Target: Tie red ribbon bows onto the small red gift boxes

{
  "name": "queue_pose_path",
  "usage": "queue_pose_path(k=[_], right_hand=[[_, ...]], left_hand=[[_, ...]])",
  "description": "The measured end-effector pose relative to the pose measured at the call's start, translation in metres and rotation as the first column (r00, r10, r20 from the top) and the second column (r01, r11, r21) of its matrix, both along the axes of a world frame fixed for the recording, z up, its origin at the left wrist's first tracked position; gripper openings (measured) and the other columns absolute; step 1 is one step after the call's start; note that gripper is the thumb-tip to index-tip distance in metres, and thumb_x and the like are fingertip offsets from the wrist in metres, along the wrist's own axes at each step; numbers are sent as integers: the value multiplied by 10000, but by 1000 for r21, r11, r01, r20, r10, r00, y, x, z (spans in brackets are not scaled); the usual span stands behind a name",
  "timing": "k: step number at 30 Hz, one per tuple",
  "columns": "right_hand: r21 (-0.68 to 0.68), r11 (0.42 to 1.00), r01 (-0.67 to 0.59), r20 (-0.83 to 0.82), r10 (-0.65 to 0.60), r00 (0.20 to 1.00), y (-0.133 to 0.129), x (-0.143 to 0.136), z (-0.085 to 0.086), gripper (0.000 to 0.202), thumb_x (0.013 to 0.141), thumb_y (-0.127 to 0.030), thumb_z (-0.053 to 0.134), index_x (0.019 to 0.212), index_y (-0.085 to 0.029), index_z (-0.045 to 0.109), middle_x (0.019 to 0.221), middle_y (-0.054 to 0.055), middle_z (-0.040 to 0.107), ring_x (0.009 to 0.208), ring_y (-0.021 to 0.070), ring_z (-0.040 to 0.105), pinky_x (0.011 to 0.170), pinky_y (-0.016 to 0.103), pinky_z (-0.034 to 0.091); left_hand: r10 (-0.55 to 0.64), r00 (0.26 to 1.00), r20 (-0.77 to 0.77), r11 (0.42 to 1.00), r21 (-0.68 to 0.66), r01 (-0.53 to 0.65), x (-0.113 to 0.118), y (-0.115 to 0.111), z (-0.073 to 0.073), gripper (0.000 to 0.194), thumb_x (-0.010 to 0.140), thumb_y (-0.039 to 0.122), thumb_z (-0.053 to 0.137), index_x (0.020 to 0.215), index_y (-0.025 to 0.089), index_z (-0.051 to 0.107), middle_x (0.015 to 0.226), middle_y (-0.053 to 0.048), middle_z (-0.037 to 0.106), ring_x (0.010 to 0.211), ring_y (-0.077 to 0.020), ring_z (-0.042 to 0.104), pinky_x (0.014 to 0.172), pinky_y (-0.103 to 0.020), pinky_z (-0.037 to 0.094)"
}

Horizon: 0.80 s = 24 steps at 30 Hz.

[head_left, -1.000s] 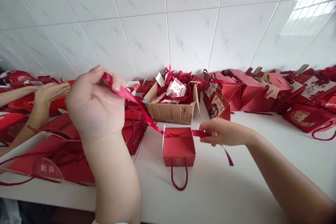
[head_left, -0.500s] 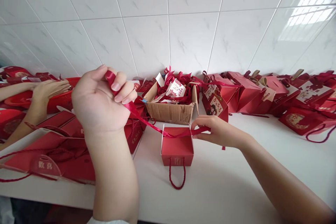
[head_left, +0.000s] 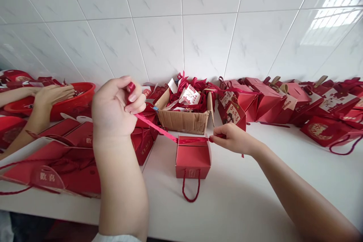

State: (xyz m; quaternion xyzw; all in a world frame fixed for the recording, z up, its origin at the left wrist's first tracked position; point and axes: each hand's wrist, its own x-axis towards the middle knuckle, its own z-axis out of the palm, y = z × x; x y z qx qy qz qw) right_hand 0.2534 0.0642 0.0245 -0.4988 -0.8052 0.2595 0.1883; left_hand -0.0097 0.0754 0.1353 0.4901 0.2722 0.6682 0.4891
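Note:
My left hand [head_left: 120, 102] is raised with its fingers closed round one end of a red ribbon [head_left: 159, 128]. My right hand [head_left: 231, 138] pinches the ribbon at the right of a small red box [head_left: 193, 155]. Between the two hands the ribbon runs down and across the far part of the box. A dark red cord handle [head_left: 191, 196] hangs from the near side of this box onto the white table [head_left: 221, 204].
Behind the box stands a cardboard box [head_left: 183, 121] of ribbons and tags. Red gift boxes [head_left: 263, 98] line the right back; flattened-looking red boxes [head_left: 53, 159] lie at left. Another person's hands [head_left: 52, 96] are at a red basin [head_left: 87, 92].
My left hand has shifted right and slightly down, and the ribbon looks straighter. My right hand has closed in a tighter pinch, and the small box has moved slightly right.

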Motion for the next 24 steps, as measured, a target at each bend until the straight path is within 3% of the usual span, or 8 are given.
queue_pose_path(k=[5,10,19,24], right_hand=[[-121,992,-29,-11,28,1000,5,0,-5,345,799,-289,449,558,-194,220,546,-50,203,503,78,189,446,258,163],[-208,974,-91,-29,87,996,7,2,-4,330,783,-302,451,562,-197,230,553,-50,193,504,78,181,447,252,155],[-204,977,-69,82,87,993,4,-10,-11,295,760,-257,463,538,-187,283,541,-41,256,507,87,228,453,257,172],[-284,957,-64,118,101,988,5,4,-5,416,833,-442,475,533,-186,346,524,-30,337,474,86,275,435,255,195]], left_hand=[[-23,993,-120,999,-43,18,-2,0,0,220,659,153,464,450,161,395,434,19,308,310,-44,197,348,-242,78],[-40,990,-135,998,-57,32,-2,2,-3,242,707,160,472,477,162,396,447,21,310,307,-37,219,333,-214,113],[-78,957,-278,997,-40,70,7,9,-14,265,746,176,546,502,155,445,477,30,367,351,-35,256,344,-179,147],[-19,959,-283,999,21,26,6,8,-16,226,722,203,631,531,142,525,488,11,445,374,-48,340,354,-180,211]])
